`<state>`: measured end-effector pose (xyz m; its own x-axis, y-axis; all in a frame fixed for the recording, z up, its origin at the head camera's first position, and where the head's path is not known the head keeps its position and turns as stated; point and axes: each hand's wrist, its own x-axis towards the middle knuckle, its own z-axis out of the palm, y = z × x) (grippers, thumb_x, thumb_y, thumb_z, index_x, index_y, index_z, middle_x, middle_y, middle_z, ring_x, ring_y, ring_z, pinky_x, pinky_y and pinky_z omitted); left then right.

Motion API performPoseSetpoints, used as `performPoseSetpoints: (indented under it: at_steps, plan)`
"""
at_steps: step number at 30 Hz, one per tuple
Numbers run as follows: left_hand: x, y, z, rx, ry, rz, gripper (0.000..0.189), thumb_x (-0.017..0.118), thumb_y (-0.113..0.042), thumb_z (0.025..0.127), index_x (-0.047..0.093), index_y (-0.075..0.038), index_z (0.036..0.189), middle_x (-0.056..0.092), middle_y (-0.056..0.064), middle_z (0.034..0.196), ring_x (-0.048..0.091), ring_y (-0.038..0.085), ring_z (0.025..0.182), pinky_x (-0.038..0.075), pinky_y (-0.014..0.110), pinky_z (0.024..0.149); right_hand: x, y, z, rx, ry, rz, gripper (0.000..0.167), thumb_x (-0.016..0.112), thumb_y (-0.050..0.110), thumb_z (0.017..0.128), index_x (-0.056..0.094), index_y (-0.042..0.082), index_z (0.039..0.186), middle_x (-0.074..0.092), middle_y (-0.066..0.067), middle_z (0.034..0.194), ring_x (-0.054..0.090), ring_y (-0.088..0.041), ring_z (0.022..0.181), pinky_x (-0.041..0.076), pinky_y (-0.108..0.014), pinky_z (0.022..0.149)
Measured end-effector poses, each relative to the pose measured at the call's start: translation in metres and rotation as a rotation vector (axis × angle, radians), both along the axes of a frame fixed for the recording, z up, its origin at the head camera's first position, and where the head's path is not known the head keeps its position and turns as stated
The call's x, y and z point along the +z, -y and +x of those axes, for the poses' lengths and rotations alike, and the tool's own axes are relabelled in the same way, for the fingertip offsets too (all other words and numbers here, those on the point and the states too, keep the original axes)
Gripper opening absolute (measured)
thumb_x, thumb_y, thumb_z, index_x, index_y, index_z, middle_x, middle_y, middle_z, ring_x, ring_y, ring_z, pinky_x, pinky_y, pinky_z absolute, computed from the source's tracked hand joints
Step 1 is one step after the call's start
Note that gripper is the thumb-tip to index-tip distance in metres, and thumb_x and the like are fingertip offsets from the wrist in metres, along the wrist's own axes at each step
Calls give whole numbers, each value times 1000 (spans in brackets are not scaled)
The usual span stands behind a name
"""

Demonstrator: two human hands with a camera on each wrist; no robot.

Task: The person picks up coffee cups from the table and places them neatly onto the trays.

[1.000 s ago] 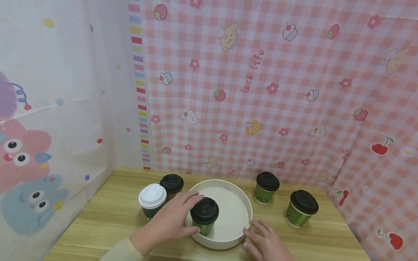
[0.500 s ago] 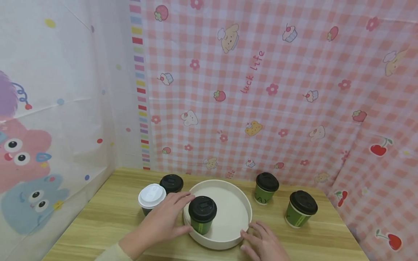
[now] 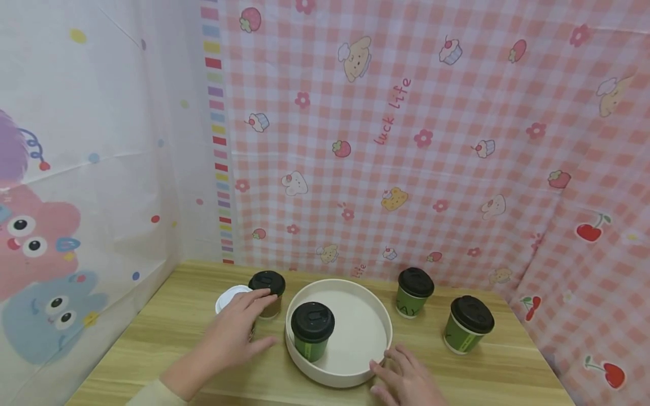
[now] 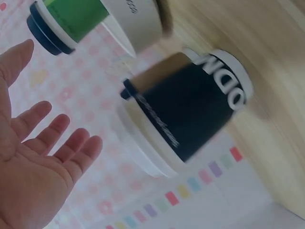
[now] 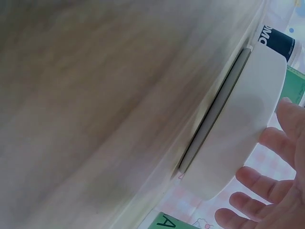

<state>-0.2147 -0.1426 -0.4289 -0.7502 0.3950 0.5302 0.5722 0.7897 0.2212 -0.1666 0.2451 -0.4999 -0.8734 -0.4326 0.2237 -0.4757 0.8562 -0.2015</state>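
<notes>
A round cream tray (image 3: 363,332) on the table holds one green paper cup (image 3: 312,332) with a black lid, upright at its left side. My left hand (image 3: 228,335), fingers extended, is left of the tray and partly hides a dark cup with a white lid (image 3: 231,296). In the left wrist view that dark cup (image 4: 183,107) stands apart from the spread fingers. Just beyond the fingertips stands a brown cup (image 3: 268,287) with a black lid. My right hand (image 3: 408,380) rests its fingertips at the tray's right front rim.
Two more green cups with black lids stand right of the tray, one farther back (image 3: 413,293) and one nearer (image 3: 468,324). A pink checked cloth (image 3: 406,141) hangs behind the wooden table (image 3: 157,332), and a white printed cloth (image 3: 127,169) hangs at the left.
My left hand has moved away from the green cup, leftward toward the white-lidded cup. The green cup and the tray have hardly moved. My right hand stays by the rim, shifted slightly left.
</notes>
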Motion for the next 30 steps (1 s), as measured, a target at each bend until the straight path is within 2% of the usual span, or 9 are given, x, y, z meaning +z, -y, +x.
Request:
performPoseSetpoints:
  at_steps: [3,8,12,18,23,26,30]
  plan:
    - [-4,9,-6,35,-15,4,73,96,-35,78,67,-8,139,66,15,143,63,39,128,55,57,107,-1,2,0,12,-19,31,41,67,50,102,76,26,135,68,-15,135,58,-44,136,51,-64,110]
    - [-7,24,-15,102,31,4,71,93,-36,82,66,-7,141,65,18,145,62,43,128,57,61,104,-4,5,3,25,-109,59,37,72,45,100,78,27,132,70,-12,130,61,-42,133,55,-60,107]
    - [-8,33,-22,131,53,14,70,91,-36,83,66,-6,140,64,20,144,61,45,128,57,63,103,-6,6,4,36,-157,56,36,74,44,99,78,28,131,70,-10,128,62,-40,132,57,-59,104]
    - [-11,40,-28,163,76,7,74,91,-37,83,64,-2,141,64,22,144,60,46,131,53,64,107,-16,5,2,94,-329,59,37,77,48,96,80,28,127,70,-8,122,67,-39,124,61,-56,95]
    - [-14,42,-32,180,103,-1,74,91,-38,83,63,-3,142,63,23,145,60,47,132,52,66,107,-23,3,-2,153,-463,50,37,81,48,93,81,27,124,69,-3,116,68,-30,117,61,-52,93]
    - [-15,43,-33,188,123,3,74,91,-37,83,62,-3,143,63,23,146,60,48,132,52,67,107,-23,4,-2,165,-465,38,38,83,46,91,81,27,124,67,0,115,65,-21,111,60,-48,91]
    - [-15,44,-35,193,140,11,75,91,-36,83,62,-4,144,62,24,146,60,49,131,51,68,107,-18,7,2,146,-391,28,37,83,45,92,81,27,125,65,1,117,63,-17,109,61,-51,92]
